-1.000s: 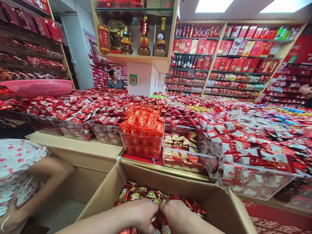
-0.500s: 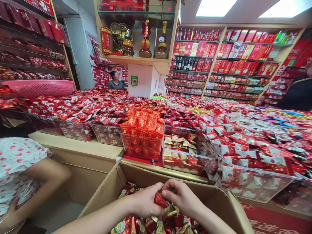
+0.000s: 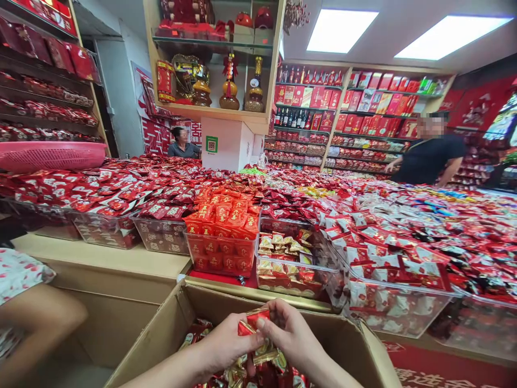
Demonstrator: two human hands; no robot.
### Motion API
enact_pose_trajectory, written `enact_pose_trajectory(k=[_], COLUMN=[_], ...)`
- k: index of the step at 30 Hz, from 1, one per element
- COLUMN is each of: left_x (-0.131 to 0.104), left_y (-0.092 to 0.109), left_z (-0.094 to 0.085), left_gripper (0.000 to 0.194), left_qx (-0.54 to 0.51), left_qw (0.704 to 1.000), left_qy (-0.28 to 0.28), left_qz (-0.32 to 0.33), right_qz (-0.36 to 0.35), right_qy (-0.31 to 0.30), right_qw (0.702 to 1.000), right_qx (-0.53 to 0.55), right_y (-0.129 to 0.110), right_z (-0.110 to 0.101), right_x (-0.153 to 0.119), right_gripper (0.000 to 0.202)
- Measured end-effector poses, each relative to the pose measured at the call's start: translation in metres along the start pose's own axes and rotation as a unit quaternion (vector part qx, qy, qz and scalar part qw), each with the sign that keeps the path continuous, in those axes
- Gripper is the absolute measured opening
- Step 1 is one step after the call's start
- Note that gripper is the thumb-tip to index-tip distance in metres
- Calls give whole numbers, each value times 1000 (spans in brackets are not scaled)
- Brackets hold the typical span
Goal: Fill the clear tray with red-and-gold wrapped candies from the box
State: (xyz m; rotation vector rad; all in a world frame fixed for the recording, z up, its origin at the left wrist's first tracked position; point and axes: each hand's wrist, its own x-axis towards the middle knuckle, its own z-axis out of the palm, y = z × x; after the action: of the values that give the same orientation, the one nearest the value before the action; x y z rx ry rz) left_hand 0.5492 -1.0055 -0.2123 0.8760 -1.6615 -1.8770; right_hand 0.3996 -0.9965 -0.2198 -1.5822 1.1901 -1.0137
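Observation:
Over an open cardboard box (image 3: 161, 318), my left hand (image 3: 228, 342) and my right hand (image 3: 288, 328) are close together. Between them are several red and gold wrapped candies (image 3: 254, 320), with the fingers of both hands closed around them. My left thumb lies across the wrappers, and my right thumb presses from the other side. Beneath the hands, more wrapped candies (image 3: 266, 374) fill the lower part of the box. My fingers hide part of what is held.
Beyond the box stand clear plastic bins: one of orange-red packets (image 3: 222, 253), one of gold and cream sweets (image 3: 288, 267), one of red-white packets (image 3: 398, 302). A pink basket (image 3: 52, 155) lies far left. A person's bare leg (image 3: 44, 318) is at left; a person in black (image 3: 430, 153) stands at right.
Both hands have come up slightly with the candies, and more red wrapper shows between the fingers. The view has tilted up and turned right, so the person in black shows more fully.

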Motion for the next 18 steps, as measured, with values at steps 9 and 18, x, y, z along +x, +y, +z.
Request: enact_pose_trajectory(k=[9,18], left_x=[2,1], left_y=[-7,7], left_z=[-3,-13], left_gripper=[35,29], left_qx=[20,-3], left_qw=[999,993], left_qy=[31,87], left_qz=[21,74], right_qz=[36,21], right_qy=[19,3], right_qw=[996,996], right_qx=[74,86], right_y=[6,2], right_z=[0,1], right_x=[2,0], right_gripper=[28,34])
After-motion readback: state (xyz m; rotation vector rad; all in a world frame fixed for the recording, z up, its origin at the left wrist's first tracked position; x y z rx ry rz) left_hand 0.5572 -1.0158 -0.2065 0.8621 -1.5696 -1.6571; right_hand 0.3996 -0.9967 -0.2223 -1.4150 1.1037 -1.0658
